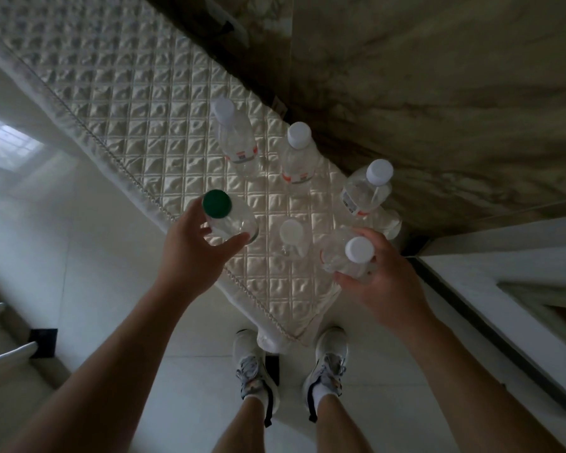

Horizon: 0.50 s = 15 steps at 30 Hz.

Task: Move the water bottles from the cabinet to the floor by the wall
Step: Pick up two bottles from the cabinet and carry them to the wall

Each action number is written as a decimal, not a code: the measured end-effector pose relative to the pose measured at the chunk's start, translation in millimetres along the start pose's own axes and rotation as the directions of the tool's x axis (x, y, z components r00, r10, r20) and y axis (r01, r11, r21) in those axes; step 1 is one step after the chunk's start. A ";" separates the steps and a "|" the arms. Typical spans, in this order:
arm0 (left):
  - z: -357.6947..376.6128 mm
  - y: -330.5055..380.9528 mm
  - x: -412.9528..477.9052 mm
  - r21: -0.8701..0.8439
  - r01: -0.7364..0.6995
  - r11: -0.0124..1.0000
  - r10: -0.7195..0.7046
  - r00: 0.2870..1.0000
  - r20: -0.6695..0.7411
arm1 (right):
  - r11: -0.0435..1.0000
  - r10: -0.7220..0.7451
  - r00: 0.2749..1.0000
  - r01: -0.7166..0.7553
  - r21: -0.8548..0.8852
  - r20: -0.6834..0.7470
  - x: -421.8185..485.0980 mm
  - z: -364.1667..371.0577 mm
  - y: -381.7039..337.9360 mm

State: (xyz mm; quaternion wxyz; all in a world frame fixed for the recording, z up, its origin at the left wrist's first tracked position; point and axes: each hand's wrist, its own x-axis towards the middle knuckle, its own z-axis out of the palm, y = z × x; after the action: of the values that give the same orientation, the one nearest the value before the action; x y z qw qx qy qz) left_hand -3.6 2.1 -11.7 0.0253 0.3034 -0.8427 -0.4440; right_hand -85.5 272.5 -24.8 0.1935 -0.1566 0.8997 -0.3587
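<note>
Cabinet top under a cream quilted satin cloth (138,125), against a marbled wall (438,93). Left hand (190,253) grips a clear green-capped plastic bottle (229,220) near the cloth's braided edge; right hand (383,279) grips a clear white-capped plastic bottle (343,253). Four other white-capped bottles (298,158) stand on the cloth, behind and between the hands.

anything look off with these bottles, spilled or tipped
Nothing spilled or tipped. The one oddity: the bottle in the left hand has a green cap, while the other bottles, including the one in the right hand, have white caps. All stand upright on the quilted cover.
</note>
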 end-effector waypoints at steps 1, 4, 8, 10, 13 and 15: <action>-4.1 4.0 -2.1 -0.009 -0.006 1.000 0.006 1.000 -0.007 | 1.000 0.005 1.000 -0.005 -0.004 0.006 -1.6 -3.4 -2.5; -17.7 18.1 -8.7 -0.006 -0.036 0.999 0.036 0.999 -0.019 | 1.000 0.012 1.000 -0.012 0.009 0.011 -8.1 -15.8 -13.8; -40.5 43.2 -18.2 -0.038 -0.076 0.996 0.075 0.997 -0.032 | 1.000 0.013 1.000 -0.013 0.029 0.000 -17.3 -38.9 -35.6; -52.5 59.9 -23.4 -0.048 -0.093 0.994 0.092 0.995 -0.028 | 0.998 0.012 1.000 -0.013 0.063 0.006 -22.6 -55.5 -51.3; -69.3 84.2 -32.4 -0.063 -0.108 0.992 0.106 0.994 -0.029 | 0.996 -0.003 1.000 0.002 0.087 0.018 -31.6 -82.8 -75.1; -78.9 99.1 -38.4 -0.080 -0.109 0.991 0.107 0.994 -0.034 | 0.996 -0.006 1.000 0.003 0.088 0.029 -37.9 -100.0 -90.2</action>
State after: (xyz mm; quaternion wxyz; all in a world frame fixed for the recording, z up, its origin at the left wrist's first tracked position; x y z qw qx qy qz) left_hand 3.9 6.5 120.4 0.0739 0.2626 -0.8386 -0.4715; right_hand -85.4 284.4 114.6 0.2125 -0.1552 0.8798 -0.3960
